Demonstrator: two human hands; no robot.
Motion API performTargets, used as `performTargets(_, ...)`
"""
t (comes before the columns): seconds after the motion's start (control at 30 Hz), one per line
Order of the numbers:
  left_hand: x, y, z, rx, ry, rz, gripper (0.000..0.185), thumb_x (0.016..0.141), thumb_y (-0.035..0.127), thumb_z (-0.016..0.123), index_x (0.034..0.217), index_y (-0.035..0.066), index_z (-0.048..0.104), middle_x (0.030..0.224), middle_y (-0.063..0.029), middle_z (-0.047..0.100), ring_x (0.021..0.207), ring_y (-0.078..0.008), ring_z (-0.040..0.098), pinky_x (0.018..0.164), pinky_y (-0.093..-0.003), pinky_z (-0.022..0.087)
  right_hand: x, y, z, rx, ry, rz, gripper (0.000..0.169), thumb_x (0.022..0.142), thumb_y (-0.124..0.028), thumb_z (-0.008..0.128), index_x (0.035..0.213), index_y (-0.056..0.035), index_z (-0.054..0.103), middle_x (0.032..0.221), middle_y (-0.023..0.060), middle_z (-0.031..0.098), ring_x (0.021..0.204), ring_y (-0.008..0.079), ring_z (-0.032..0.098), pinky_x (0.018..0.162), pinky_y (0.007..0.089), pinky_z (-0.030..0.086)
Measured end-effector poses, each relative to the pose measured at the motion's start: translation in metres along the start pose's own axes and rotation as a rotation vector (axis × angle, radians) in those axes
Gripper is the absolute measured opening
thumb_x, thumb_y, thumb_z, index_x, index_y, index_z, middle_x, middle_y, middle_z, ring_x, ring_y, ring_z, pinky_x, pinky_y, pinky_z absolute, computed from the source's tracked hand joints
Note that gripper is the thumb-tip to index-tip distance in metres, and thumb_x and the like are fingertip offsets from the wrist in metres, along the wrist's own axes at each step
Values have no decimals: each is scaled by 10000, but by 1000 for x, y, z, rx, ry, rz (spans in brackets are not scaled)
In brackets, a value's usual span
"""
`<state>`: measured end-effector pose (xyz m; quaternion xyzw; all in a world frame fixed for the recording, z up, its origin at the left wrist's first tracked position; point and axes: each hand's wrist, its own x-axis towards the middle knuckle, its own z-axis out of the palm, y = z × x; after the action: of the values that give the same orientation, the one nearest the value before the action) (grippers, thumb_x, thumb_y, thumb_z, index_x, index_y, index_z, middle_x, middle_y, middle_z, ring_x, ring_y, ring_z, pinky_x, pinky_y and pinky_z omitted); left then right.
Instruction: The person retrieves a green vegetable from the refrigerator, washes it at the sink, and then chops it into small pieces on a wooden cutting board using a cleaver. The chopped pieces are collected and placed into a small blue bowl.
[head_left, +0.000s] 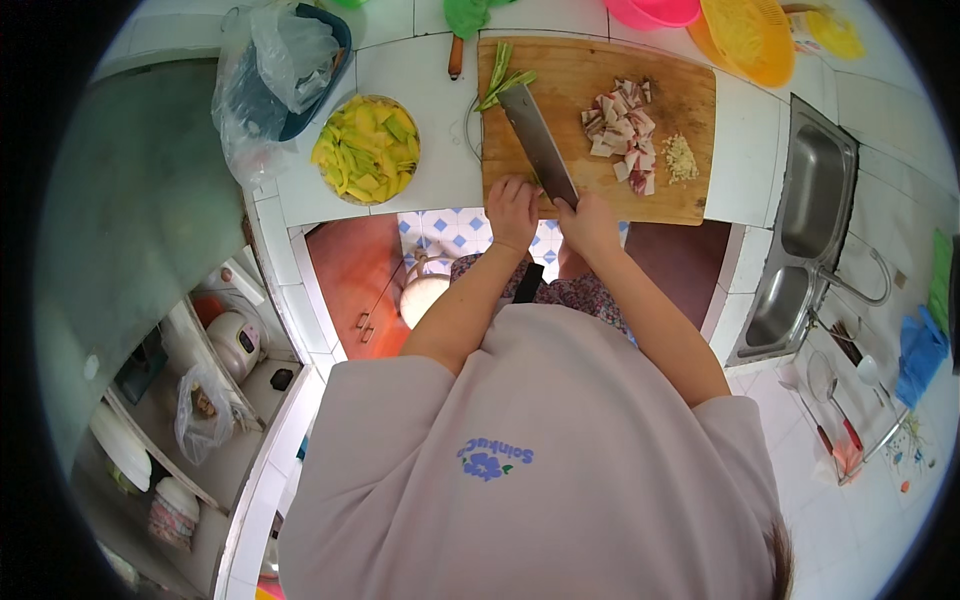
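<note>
My right hand (591, 225) grips the handle end of a cleaver (538, 142), whose broad steel blade slants up and left across the wooden cutting board (555, 60). Close to the blade's left side, my left hand (513, 210) curls its fingers at the board's near edge. A bit of green stalk shows at those fingertips, mostly hidden by hand and blade. More green stalks (501, 79) lie at the board's far left corner, beside the blade tip. Sliced fatty meat (622, 127) is heaped right of the cleaver, with minced garlic (680, 159) beyond it.
A bowl of sliced yellow-green vegetable (366, 150) stands left of the board. Behind it is a dark blue basin (341, 37) with clear plastic bags (292, 52). Yellow (750, 37) and pink (652, 11) plastic containers sit behind the board. A steel double sink (810, 187) is at right.
</note>
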<state>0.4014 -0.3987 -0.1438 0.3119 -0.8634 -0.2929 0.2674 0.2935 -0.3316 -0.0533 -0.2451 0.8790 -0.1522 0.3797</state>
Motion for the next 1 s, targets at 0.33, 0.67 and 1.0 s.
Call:
performTargets(0.33,-1,-2,-1,28,-30,15,66,695,90,596,754,62,585,859,-95,561,840,-297,510,740,-385,404,0,7,2,-33,-55,30,290,784,-273,560,811,6,632,762,243,602,751,400,589,677,454,470)
performTargets(0.67,4,4,-2,-9,2,-3,34,694,67,592,723,60,577,836,-100,559,840,-301,509,737,-386,407,4,-2,10,35,43,123,362,778,-315,577,832,42,613,771,269,594,772,415,585,677,449,464)
performTargets(1.0,33,-14,-26,-31,154,-185,81,774,53,549,851,27,552,887,-132,552,879,-327,496,794,-396,393,-17,-1,2,73,45,86,352,804,-313,541,846,29,611,737,260,593,734,414,587,658,469,467)
